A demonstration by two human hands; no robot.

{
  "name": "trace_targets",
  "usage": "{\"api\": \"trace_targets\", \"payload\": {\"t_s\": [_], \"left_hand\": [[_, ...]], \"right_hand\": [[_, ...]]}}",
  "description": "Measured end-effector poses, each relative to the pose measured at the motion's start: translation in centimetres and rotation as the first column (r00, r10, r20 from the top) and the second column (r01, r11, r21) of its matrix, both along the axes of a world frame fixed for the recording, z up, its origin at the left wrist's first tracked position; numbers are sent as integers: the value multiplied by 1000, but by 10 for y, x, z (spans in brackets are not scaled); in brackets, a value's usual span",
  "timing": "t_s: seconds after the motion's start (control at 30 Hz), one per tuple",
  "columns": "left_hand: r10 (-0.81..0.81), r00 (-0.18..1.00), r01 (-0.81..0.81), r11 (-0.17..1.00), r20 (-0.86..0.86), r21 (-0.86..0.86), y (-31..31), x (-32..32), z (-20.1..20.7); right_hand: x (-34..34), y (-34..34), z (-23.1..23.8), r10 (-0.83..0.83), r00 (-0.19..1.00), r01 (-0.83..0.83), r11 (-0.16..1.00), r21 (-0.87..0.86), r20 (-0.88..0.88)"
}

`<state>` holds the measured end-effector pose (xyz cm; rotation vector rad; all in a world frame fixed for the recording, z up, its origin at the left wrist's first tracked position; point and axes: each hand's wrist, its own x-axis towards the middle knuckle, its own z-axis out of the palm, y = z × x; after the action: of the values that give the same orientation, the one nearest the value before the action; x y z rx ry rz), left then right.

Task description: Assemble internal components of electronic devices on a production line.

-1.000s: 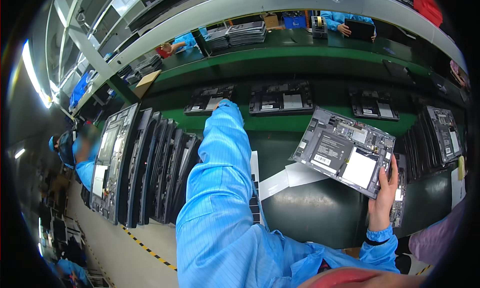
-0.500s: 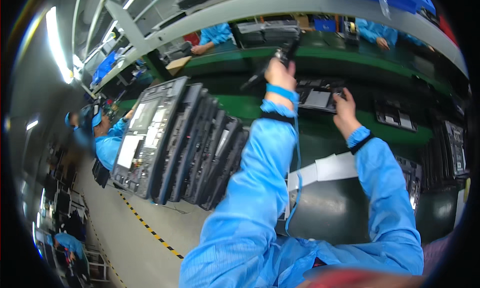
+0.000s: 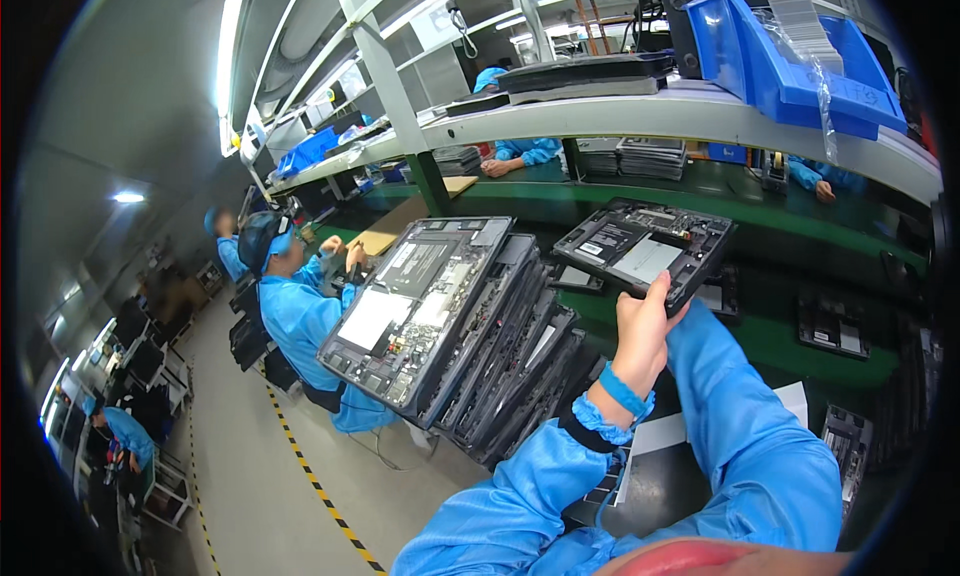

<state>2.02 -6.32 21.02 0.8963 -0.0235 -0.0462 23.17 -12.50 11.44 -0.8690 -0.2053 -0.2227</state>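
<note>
An opened laptop base [image 3: 648, 248], with a black battery, a pale panel and circuit boards exposed, is held tilted above the bench. My left hand [image 3: 643, 328], wearing a blue wrist strap, is closed on its near edge with the thumb on top. My right forearm reaches up beneath the laptop base. The right hand itself is hidden behind my left hand and the base. To the left of the held base stands a tall, leaning stack of similar laptop bases [image 3: 425, 306], its top one showing bare boards and a white panel.
More laptop bases lie on the green bench, one at the right [image 3: 833, 326]. White sheets [image 3: 660, 434] lie under my arms. A shelf rail [image 3: 690, 116] with a blue bin [image 3: 790, 71] crosses above. A seated co-worker [image 3: 300, 301] is beyond the stack at left.
The view has turned left. My left hand has come down and nearer, now gripping the laptop base; before, it held a blurred dark thing. My right hand has left a base on the bench.
</note>
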Motion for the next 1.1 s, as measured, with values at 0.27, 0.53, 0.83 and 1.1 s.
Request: {"api": "trace_targets", "payload": {"t_s": [0.27, 0.53, 0.83, 1.1], "left_hand": [[112, 990, -122, 985, 84, 123, -3, -21, -44], [-184, 942, 69, 925, 282, 374, -56, -135, -99], [-994, 88, 657, 9, -65, 754, 101, -196, -107], [-485, 859, 50, 397, 163, 916, 112, -163, -149]], "right_hand": [[-127, -120, 15, 61, 945, 60, 933, 354, -322], [-362, -115, -1, -516, 817, 543, 839, 41, -258], [-522, -190, -40, -538, 801, 356, 780, -514, -262], [-456, -161, -76, -554, 769, 232, 708, -667, -320]]}}
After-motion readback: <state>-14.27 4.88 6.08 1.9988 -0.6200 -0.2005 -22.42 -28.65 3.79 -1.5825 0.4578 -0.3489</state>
